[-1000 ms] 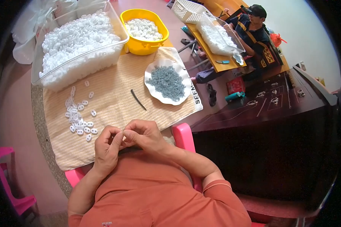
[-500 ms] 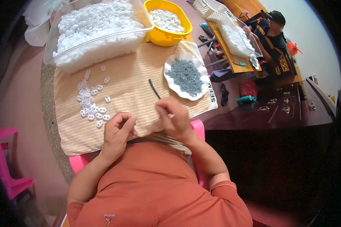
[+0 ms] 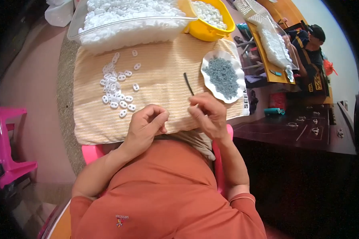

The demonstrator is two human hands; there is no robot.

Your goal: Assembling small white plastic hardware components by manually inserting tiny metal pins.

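Over the near edge of a striped cream cloth [image 3: 159,59], my left hand [image 3: 147,124] is closed, thumb pressed to the curled forefinger. What it pinches, if anything, is hidden. To its right my right hand [image 3: 210,116] hovers with bent fingers, thumb tip and forefinger a little apart, nothing visible between them. Just beyond those fingers lies a thin black stick [image 3: 188,83], its near end by the fingertips. Small white oval pieces with two holes [image 3: 115,95] lie scattered on the left. A white wavy-rimmed plate [image 3: 208,83] holds a heap of small grey-green parts [image 3: 223,77].
At the back stand a clear bin [image 3: 131,34] full of white pieces and a yellow tub [image 3: 209,35] with more. Pink stools [image 3: 12,159] stand at left. On the right are a dark panel [image 3: 283,129] and another person [image 3: 313,51] at a separate table.
The view has shifted, so the table sits higher and further right in the picture. My right thumb and forefinger have parted slightly. My left hand keeps its pinch.
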